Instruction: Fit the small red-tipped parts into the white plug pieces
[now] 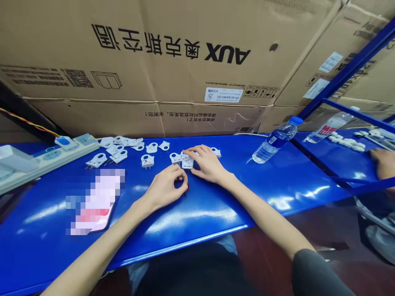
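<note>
Right now both hands work close together near the middle of the blue table (216, 205). The left hand (165, 189) is curled, fingertips pinched on something small with a red tip; what it is cannot be made out. The right hand (208, 164) lies flat just beyond it, fingers spread and resting on a white plug piece (187, 161), with more such pieces touching its fingertips toward the far edge.

These plug pieces (123, 150) are small, white, smooth plastic, each with a round loop hole and short metal prongs; they lie scattered along the far edge, leftward to a white power strip (46, 158) at the left edge. A clear plastic water bottle (274, 142) with a blue cap lies tilted toward the far right corner.

Glossy and hard, the tabletop throws back the overhead light. Large brown cardboard boxes (173, 61) printed with black lettering stand as a wall behind it. Another person's hand (384, 164) rests on a neighbouring blue surface at the right.
</note>
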Tool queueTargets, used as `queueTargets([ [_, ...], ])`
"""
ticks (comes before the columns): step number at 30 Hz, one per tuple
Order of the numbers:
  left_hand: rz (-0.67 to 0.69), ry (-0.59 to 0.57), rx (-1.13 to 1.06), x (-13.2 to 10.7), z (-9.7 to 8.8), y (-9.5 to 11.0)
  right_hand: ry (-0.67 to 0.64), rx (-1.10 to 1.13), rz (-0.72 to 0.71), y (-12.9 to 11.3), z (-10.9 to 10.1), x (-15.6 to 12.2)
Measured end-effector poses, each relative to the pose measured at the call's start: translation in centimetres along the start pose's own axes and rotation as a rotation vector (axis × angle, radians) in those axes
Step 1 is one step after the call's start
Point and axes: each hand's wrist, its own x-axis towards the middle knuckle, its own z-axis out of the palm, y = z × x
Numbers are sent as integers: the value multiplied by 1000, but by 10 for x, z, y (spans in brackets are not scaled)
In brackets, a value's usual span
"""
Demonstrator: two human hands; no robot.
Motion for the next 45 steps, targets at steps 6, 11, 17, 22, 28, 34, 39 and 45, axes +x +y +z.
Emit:
queueTargets([
  [6,44,-52,99,1,-2,-1,-21,10,-1,-4,3,0],
  [11,29,219,193,2,-3,-5,-23,36,-12,-7,5,0],
  [17,109,204,378,2,-5,-14,-36,22,-23,-8,8,0],
  [22,177,157,428,2,-6,-11,-26,41,-26,-11,8,0],
  [28,157,204,469,2,-5,-10,-2,60,-6,-14,9,2],
  [34,-39,344,552,2,-7,-15,22,42,-8,-14,12,4],
  [39,-190,329,578,1,-13,-22,-51,20,-32,-14,14,3],
  [45,-240,286,674,0,-14,-25,-113,20,-53,-18,16,3],
])
